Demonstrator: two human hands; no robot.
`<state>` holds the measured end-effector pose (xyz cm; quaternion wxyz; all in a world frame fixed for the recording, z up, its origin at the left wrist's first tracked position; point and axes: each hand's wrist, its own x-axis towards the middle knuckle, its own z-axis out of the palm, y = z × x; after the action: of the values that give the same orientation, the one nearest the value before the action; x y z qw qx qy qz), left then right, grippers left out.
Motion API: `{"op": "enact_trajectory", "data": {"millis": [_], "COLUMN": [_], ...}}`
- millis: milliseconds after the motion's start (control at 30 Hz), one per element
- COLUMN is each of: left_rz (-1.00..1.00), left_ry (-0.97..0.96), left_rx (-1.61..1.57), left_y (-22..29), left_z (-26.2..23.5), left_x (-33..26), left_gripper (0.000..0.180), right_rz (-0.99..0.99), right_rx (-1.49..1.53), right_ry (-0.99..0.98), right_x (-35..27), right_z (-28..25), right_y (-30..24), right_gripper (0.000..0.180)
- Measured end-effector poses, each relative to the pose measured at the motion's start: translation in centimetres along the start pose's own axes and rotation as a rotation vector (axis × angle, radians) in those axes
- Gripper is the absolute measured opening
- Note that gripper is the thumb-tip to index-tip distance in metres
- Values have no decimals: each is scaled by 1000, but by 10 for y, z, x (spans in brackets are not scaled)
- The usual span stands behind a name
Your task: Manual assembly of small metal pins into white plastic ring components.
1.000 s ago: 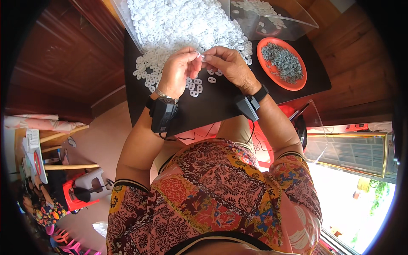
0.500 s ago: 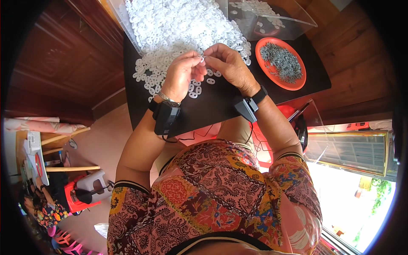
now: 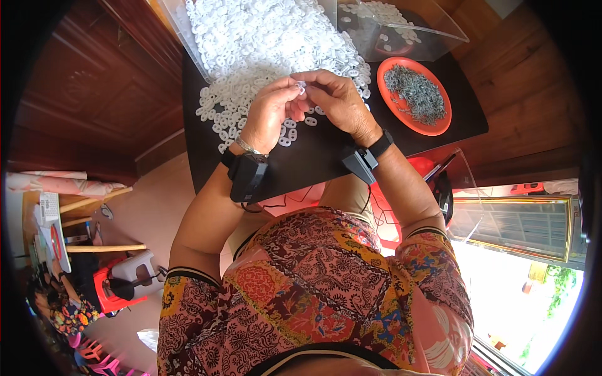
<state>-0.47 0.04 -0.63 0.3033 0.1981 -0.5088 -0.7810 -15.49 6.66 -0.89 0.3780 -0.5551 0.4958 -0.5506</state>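
Observation:
Over the table, my left hand (image 3: 268,116) pinches a small white oval plastic piece with holes (image 3: 301,88) between thumb and forefinger, its other fingers curled below. Against it, my right hand (image 3: 343,105) has thumb and forefinger closed at the same spot; whatever its fingertips hold is too small to make out. Behind and beneath the hands spreads a big heap of the same white two-holed pieces (image 3: 263,37), some lying loose by my left wrist. Right of my right hand, an orange plate (image 3: 401,117) carries a pile of small grey metal parts (image 3: 417,94).
A clear plastic bin (image 3: 433,39) with more white pieces stands behind the plate. The dark tabletop (image 3: 301,166) ends just before my lap. Both wrists wear black strapped devices with cables. At far left, another person (image 3: 69,307) sits near a red chair (image 3: 113,294).
My right forefinger has reached further left over the white piece, and the fingertips have drawn closer together. The piece has turned slightly. Both wrists have shifted only a little.

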Motion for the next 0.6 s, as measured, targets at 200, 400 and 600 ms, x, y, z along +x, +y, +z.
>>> {"op": "enact_trajectory", "data": {"millis": [200, 400, 600], "left_rz": [-14, 0, 3], "left_ry": [121, 144, 157], "left_rx": [216, 296, 366], "left_y": [6, 3, 6], "left_z": [0, 6, 7], "left_x": [-2, -5, -6], "left_gripper": [18, 20, 20], "right_rz": [97, 130, 103], "right_rx": [198, 233, 163], "right_ry": [95, 81, 85], "right_x": [0, 0, -1], "right_z": [-6, -9, -9], "right_y": [-7, -11, -11], "right_gripper": [21, 20, 19]}}
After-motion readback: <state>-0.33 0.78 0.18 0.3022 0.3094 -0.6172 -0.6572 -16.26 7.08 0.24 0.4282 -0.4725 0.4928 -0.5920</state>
